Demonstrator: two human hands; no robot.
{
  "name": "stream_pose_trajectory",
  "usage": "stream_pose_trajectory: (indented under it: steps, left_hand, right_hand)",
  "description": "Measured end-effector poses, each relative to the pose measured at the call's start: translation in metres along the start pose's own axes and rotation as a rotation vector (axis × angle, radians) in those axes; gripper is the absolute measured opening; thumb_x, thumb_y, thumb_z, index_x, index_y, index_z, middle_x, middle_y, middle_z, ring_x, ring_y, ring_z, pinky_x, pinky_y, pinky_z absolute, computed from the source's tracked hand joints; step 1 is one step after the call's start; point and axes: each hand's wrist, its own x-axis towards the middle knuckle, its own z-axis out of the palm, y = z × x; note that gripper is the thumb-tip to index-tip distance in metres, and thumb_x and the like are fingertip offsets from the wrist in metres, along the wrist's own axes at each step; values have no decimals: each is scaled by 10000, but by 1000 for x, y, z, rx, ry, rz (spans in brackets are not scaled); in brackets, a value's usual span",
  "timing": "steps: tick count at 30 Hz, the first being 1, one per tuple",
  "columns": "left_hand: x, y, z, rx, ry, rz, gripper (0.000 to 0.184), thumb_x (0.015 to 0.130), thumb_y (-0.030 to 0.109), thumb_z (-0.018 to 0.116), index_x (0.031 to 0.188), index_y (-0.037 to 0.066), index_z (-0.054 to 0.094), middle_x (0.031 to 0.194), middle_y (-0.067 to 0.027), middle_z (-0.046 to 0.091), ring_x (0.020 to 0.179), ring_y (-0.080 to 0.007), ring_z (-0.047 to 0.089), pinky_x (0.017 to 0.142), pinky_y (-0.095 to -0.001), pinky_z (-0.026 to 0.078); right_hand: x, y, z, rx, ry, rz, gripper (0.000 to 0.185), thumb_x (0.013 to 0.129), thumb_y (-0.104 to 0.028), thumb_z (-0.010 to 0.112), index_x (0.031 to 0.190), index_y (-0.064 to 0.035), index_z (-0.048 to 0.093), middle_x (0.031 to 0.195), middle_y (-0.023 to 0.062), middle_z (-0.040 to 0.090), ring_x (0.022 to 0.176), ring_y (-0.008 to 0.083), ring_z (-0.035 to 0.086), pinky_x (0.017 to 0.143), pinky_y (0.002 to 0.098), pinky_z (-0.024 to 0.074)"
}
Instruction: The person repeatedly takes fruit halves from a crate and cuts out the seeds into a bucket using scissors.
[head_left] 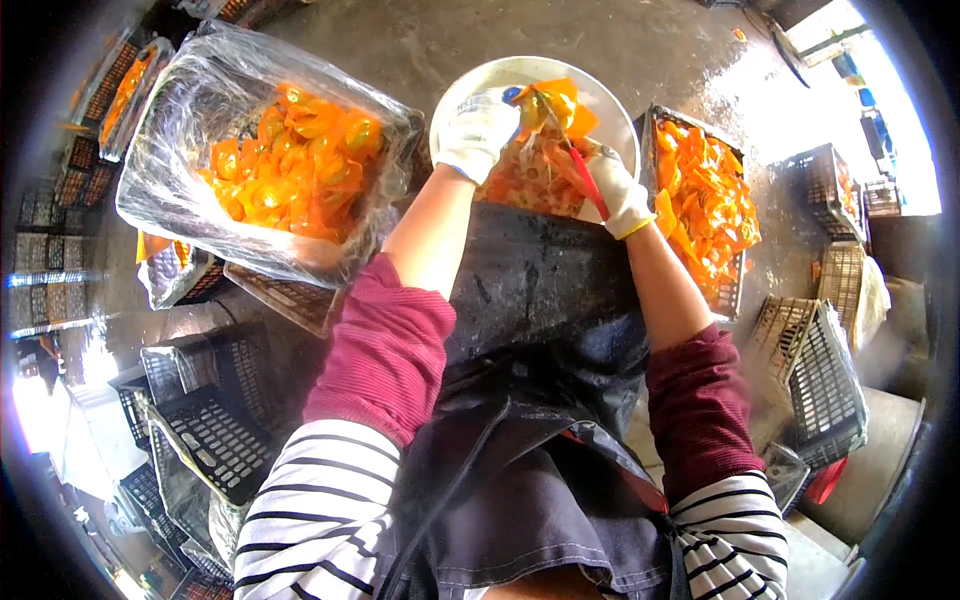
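Observation:
Over a white basin (pixel 452 95), my left hand (pixel 482 130) in a white knit glove is closed on a piece of orange peel (pixel 556 103). Something small and blue shows at its fingertips. My right hand (pixel 618 190), also gloved, grips a slim red-handled tool (pixel 588 178) angled up toward the peel. Whether its tip touches the peel, I cannot tell. Wet, pale orange scraps (pixel 530 180) lie in the basin below both hands.
Left of the basin stands a plastic-lined crate (pixel 160 190) holding a heap of orange peel (pixel 300 165). At the right is another crate filled with orange peel (pixel 705 200). Black crates (pixel 215 440) crowd the left side, and a tilted crate (pixel 825 390) stands at the right.

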Motion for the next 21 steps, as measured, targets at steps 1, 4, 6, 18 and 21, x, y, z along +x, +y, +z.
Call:
stream_pose_trajectory:
  steps: [1,4,6,18,21]
  left_hand:
    - [5,-7,6,-402,-64,-64,248,855,187,542,1054,106,665,907,-24,666,887,-202,621,752,-316,498]
    - [3,-2,6,-1468,-208,-132,277,881,184,621,1150,124,598,1017,-10,634,937,-197,605,793,-392,527]
    - [-9,19,-4,-1469,-250,-194,319,870,199,654,1164,102,579,1039,-23,620,952,-181,594,797,-404,537]
    - [-9,10,8,-973,-85,-37,455,897,372,604,1183,19,583,1105,-93,633,1015,-222,582,870,-297,441]
    - [-7,9,8,-835,13,-25,392,884,304,628,1145,13,602,1068,-94,638,963,-204,583,842,-298,454]
  right_hand:
    - [-12,-17,6,87,4,2,334,912,-248,614,1161,-28,585,968,97,655,766,157,632,641,232,512]
    - [-26,-41,4,225,-27,34,364,923,-282,584,1180,-25,573,986,112,661,718,177,660,589,248,528]
    - [-23,-40,4,203,-47,-13,369,932,-291,559,1190,-27,567,998,126,664,705,186,667,578,257,532]
    - [-13,-20,11,81,-39,-117,345,929,-249,571,1201,-37,551,974,138,661,714,214,663,593,295,549]
    - [-17,-26,13,203,-90,-29,345,928,-257,580,1191,-35,554,955,140,660,709,213,660,583,298,547]
